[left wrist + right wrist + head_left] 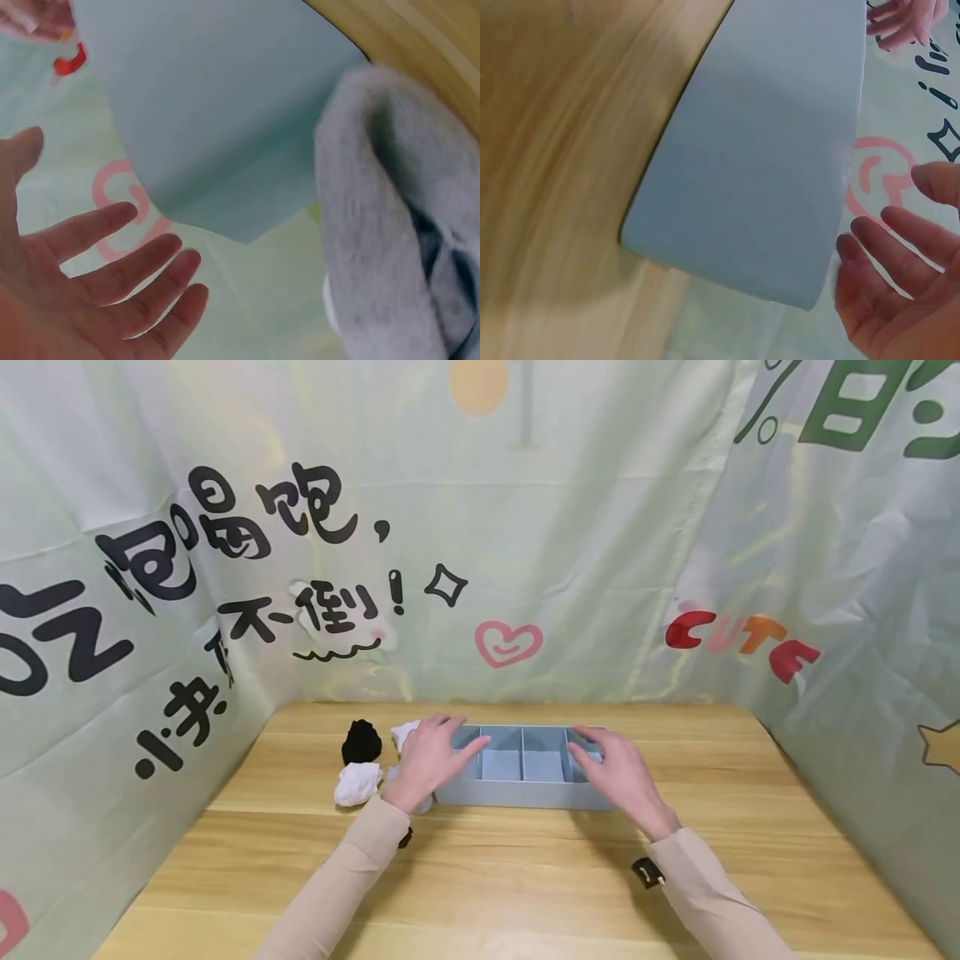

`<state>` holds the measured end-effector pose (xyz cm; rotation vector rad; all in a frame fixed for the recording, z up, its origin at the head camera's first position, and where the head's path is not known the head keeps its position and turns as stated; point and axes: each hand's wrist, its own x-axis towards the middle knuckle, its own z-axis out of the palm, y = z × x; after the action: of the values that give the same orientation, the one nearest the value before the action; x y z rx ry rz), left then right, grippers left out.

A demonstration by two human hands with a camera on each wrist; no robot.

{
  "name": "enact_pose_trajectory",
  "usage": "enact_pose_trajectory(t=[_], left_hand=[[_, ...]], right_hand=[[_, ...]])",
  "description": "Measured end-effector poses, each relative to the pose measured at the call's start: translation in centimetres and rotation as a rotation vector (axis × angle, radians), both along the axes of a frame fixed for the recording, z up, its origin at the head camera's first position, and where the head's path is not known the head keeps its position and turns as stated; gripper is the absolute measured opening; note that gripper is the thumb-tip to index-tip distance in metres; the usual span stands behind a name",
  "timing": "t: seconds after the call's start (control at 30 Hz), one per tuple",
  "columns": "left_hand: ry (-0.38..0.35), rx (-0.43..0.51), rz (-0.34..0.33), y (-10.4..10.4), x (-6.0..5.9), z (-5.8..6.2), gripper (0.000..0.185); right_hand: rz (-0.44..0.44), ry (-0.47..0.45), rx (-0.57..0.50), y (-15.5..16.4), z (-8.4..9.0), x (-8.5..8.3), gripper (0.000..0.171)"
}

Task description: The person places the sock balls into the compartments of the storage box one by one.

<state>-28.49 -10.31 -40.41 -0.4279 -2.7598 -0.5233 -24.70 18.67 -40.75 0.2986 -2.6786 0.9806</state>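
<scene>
A long grey-blue box [525,794] with several compartments in a row stands on the table. Above its left end hovers my left hand [429,762], fingers spread and holding nothing. My right hand [622,778] is over the box's right end, its fingers loosely bent around nothing. Left of the box lie balled socks: a black one [362,742], a white one [357,783] and another white one [402,732] partly behind my left hand. A grey sock [367,210] lies close to the box's left end, mostly covered by my left wrist in the head view.
The wooden table [495,877] reaches back to a printed cloth curtain [585,552] that hangs behind it and on both sides. Each wrist wears a small black device [648,872], the left one mostly hidden by the sleeve.
</scene>
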Motion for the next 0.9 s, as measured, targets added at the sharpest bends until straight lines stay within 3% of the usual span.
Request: enact_pose_trajectory(t=[0.17,0.33,0.43,0.7,0.9], left_hand=[[-0.043,0.260,0.008,-1.1,-0.5,0.1,0.049],[-0.093,0.515,0.000,-2.6,-1.0,-0.1,0.035],[-0.116,0.614,0.008,-3.7,-1.2,-0.5,0.031],[-0.099,0.725,-0.032,-6.2,-1.4,-1.4,0.029],[-0.141,0.690,-0.017,-7.7,-1.1,-1.9,0.036]], right_hand=[[-0.030,-0.007,-0.110,0.5,-0.4,-0.1,0.037],[-0.023,0.026,-0.116,1.5,-1.0,0.0,0.036],[-0.025,0.014,-0.128,2.1,-1.4,0.0,0.040],[-0.007,-0.112,-0.245,3.8,-2.2,0.2,0.054],[0.064,-0.218,-0.285,4.4,-2.3,0.4,0.071]])
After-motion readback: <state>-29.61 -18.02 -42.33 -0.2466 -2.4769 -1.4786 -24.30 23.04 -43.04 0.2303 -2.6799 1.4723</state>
